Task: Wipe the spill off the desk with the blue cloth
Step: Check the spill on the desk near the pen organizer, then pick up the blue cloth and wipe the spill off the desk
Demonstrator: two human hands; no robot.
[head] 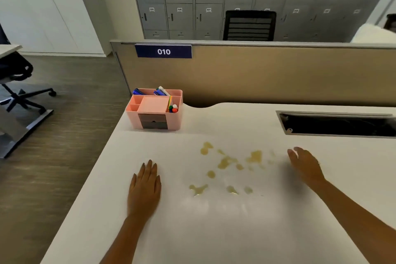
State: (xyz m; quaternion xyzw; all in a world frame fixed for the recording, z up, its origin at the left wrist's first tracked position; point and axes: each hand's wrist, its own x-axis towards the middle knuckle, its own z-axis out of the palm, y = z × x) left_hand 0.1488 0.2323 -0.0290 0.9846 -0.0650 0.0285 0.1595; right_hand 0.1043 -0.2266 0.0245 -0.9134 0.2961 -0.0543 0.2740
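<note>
A yellowish spill [227, 162] lies in several scattered patches on the white desk [214, 231], near its middle. My left hand [144, 188] rests flat on the desk, palm down, to the left of the spill and holds nothing. My right hand [306, 166] hovers just above the desk to the right of the spill, blurred, fingers extended and empty. No blue cloth is in view.
A pink desk organizer [154, 109] with pens stands at the back left corner. A dark cable tray opening [338, 124] is cut into the desk at the back right. A tan partition [257, 75] marked 010 runs behind. The desk's left edge drops to the wooden floor.
</note>
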